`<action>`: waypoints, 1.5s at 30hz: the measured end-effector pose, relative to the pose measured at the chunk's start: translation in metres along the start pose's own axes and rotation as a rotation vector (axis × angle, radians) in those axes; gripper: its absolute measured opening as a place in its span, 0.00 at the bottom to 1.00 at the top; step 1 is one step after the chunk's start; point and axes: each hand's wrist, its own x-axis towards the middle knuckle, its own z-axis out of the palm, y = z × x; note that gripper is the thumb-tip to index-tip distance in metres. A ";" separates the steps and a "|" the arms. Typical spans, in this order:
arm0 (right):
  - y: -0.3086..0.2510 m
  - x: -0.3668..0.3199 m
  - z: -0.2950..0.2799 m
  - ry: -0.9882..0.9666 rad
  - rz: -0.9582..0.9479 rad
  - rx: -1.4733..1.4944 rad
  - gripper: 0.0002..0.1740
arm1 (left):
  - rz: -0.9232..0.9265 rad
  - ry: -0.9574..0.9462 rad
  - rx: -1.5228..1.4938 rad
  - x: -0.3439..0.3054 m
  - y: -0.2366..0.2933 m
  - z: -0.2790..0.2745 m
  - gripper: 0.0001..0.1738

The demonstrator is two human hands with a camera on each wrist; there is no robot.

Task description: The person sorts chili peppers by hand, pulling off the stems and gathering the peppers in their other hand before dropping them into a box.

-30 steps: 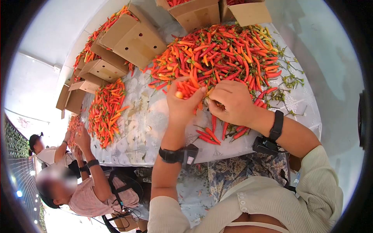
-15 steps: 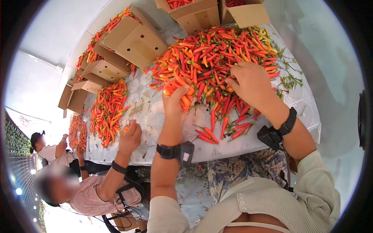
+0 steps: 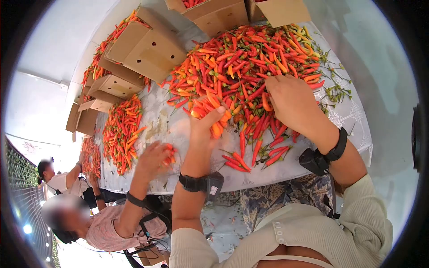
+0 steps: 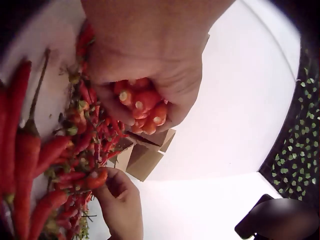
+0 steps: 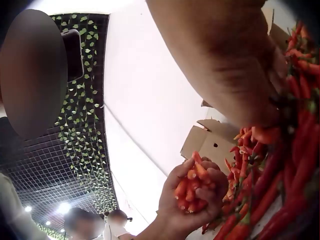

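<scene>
A large heap of red and orange chilies (image 3: 250,53) covers the far right part of the table (image 3: 178,134). My left hand (image 3: 209,118) is raised at the heap's near edge and grips a bunch of chilies (image 4: 142,107), their cut ends showing between fingers and thumb. The same bunch (image 5: 192,190) also appears in the right wrist view. My right hand (image 3: 286,96) lies on the heap to the right and pinches a single chili (image 4: 95,178). Loose chilies (image 3: 243,156) lie in front of the heap.
Cardboard boxes (image 3: 147,44) stand at the table's far side and left, some with chilies in them. A second chili pile (image 3: 123,129) lies to the left. A neighbour's hand (image 3: 154,161) holds chilies there. Green stems (image 3: 335,91) litter the right. The table edge (image 3: 250,176) runs near me.
My right hand left my left hand and moved up and right onto the heap. My left hand kept its bunch and moved slightly left. The neighbour's hand reached onto the table.
</scene>
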 end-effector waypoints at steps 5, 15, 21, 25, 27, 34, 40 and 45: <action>-0.002 -0.002 -0.002 -0.041 0.038 -0.038 0.12 | -0.033 -0.019 -0.003 -0.001 0.002 0.001 0.19; -0.006 -0.002 0.004 -0.070 0.033 0.049 0.14 | -0.008 -0.055 0.016 0.001 -0.001 -0.003 0.19; -0.023 0.003 0.011 0.407 -0.123 0.569 0.11 | 0.008 -0.054 0.013 0.001 0.000 0.004 0.18; -0.039 -0.001 0.028 0.350 -0.256 0.815 0.11 | 0.046 -0.082 -0.007 -0.002 0.000 0.013 0.20; -0.045 -0.003 0.028 0.371 -0.211 0.860 0.09 | 0.058 -0.128 -0.010 -0.002 -0.001 0.012 0.21; -0.042 -0.004 0.032 0.243 -0.121 1.036 0.08 | 0.064 -0.151 -0.066 -0.005 -0.005 0.012 0.19; -0.049 -0.008 0.017 0.143 -0.044 0.999 0.09 | 0.057 -0.072 -0.072 -0.006 0.001 0.013 0.16; -0.045 -0.008 0.023 0.121 -0.072 0.738 0.11 | 0.052 -0.063 -0.059 -0.002 -0.003 0.011 0.15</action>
